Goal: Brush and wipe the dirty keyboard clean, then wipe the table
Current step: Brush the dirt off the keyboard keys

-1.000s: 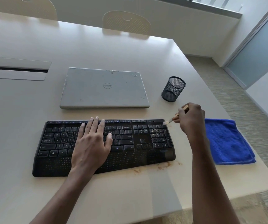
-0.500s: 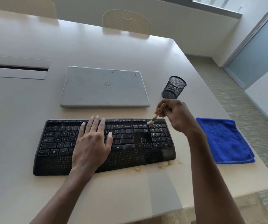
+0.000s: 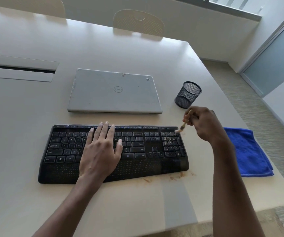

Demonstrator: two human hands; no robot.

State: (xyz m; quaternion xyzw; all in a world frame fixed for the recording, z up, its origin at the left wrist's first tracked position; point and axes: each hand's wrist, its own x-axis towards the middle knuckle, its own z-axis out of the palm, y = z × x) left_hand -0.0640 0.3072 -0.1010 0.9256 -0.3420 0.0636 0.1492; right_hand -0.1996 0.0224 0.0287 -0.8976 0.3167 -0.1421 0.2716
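Half a second ago our brush had its bristles further left, over the keys beside the number pad. Now it has swung back right, and the tip sits at the far right corner of the keyboard, right at its edge, about where it was a second ago. We read this as one short flicking stroke, out and back, that pushes dirt off the right end.

Our right hand has its fingers pinched round the wooden handle, with the bristles pointing down and to the left. Our left hand has not moved. It lies flat over the middle letter keys, its fingers straight and slightly spread, and holds the keyboard down on the worktop.

Pale specks still show among the number pad keys, so we judge the brushing far from done. The strokes need to go on over those keys. Brown crumbs lie on the worktop just in front of the keyboard's near right edge. They are left for the final wipe. The blue cloth lies folded and untouched near the keyboard's right end, behind our right forearm, so the wiping has not started.
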